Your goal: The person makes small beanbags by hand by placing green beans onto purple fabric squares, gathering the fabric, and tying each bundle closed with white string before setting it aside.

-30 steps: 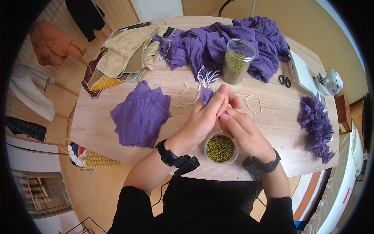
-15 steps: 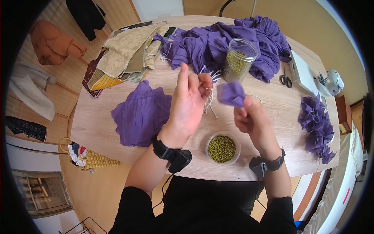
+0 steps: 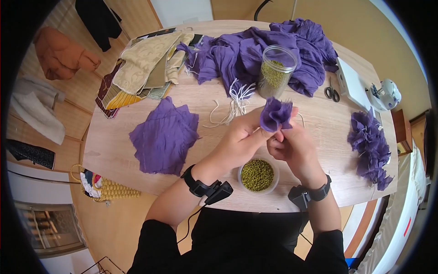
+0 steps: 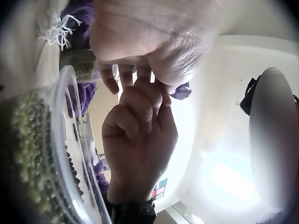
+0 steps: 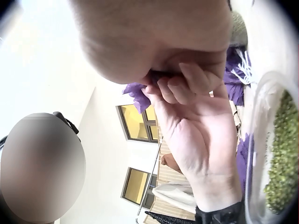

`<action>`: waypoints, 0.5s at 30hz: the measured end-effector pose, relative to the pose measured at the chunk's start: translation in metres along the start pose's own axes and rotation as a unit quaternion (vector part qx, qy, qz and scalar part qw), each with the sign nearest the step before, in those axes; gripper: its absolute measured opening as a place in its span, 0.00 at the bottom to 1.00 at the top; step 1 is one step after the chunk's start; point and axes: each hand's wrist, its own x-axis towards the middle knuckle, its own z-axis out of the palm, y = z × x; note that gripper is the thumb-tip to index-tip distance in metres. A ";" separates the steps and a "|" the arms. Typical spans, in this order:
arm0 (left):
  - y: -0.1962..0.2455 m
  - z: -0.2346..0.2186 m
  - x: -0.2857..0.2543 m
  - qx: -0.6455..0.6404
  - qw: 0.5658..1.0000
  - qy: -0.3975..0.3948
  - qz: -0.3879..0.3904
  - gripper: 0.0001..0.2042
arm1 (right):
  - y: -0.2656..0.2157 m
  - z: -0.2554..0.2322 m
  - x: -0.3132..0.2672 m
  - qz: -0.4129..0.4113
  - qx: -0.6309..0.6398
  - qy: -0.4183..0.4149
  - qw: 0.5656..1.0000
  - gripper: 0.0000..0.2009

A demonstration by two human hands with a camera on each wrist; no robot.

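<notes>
In the head view a small piece of purple cloth (image 3: 276, 115) is gathered into a pouch, its ruffled edge fanning out at the top. My left hand (image 3: 244, 139) pinches it just below the ruffle with thumb and fingers. From the other side my right hand (image 3: 299, 144) grips its gathered lower part, fingers curled in. Both wrist views show the hands together, with only a purple tip (image 4: 182, 91) sticking out; the bundle's lower part is hidden. A round tub of green beans (image 3: 258, 176) stands on the table just below the hands.
A tall clear jar of beans (image 3: 276, 80) stands beyond the hands, before heaped purple fabric (image 3: 242, 50). White cords (image 3: 237, 102) lie nearby. Stacked purple cloth pieces (image 3: 165, 137) lie left. Scissors (image 3: 332, 93), a small sewing machine (image 3: 388, 95) and a ruffled purple bunch (image 3: 370, 150) are right.
The hands were together, then parted, with the purple cloth bundle in the right hand and the left hand raised open. Now the left hand has come back and pinches the bundle too.
</notes>
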 end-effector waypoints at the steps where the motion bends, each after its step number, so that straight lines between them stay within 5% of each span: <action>1: 0.007 0.001 0.002 -0.019 1.000 0.016 -0.004 0.17 | 0.002 0.001 0.000 -0.003 0.006 -0.004 1.000 0.15; 8: 0.019 0.000 0.003 -0.050 0.995 0.081 -0.018 0.09 | 0.003 0.006 0.001 -0.020 -0.025 -0.049 0.998 0.11; 11: 0.020 0.002 0.003 -0.082 0.987 0.132 -0.037 0.08 | 0.007 0.011 0.002 -0.047 -0.097 -0.004 0.994 0.10; 13: 0.017 -0.002 0.002 -0.075 0.990 0.119 -0.022 0.07 | 0.009 0.012 0.005 -0.143 -0.259 0.032 0.955 0.10; 15: 0.017 0.000 0.002 -0.082 0.988 0.130 -0.027 0.06 | 0.005 0.010 0.005 -0.146 -0.317 0.043 0.936 0.10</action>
